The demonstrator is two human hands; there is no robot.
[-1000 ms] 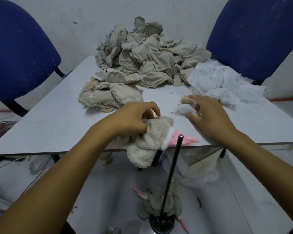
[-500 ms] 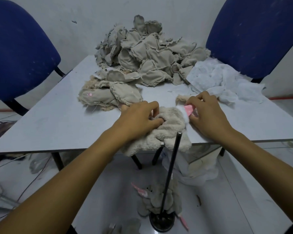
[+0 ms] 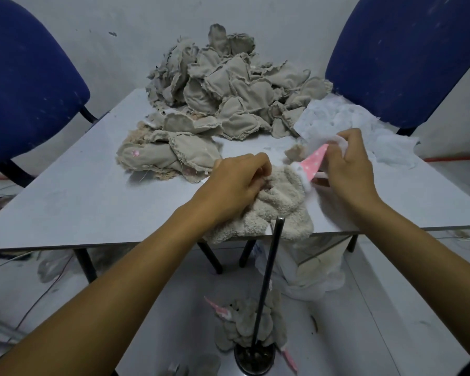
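Head view: a fleecy beige plush skin (image 3: 280, 210) lies at the near edge of the surface (image 3: 92, 202). The left hand (image 3: 239, 180) bunches it in a closed grip. The right hand (image 3: 347, 164), its grip closed too, pinches the skin's pink cone (image 3: 314, 162).

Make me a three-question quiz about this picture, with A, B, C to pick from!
1. Where is the beige fabric pile? A on the table B on the floor C on a chair
2. What colour is the cone the right hand pinches? A green B pink C black
3. What is the left hand doing? A lying flat B pointing C gripping the fuzzy toy
Answers: A, it lies on the table's far side; B, it is pink with dots; C, its fingers curl into the fuzz.
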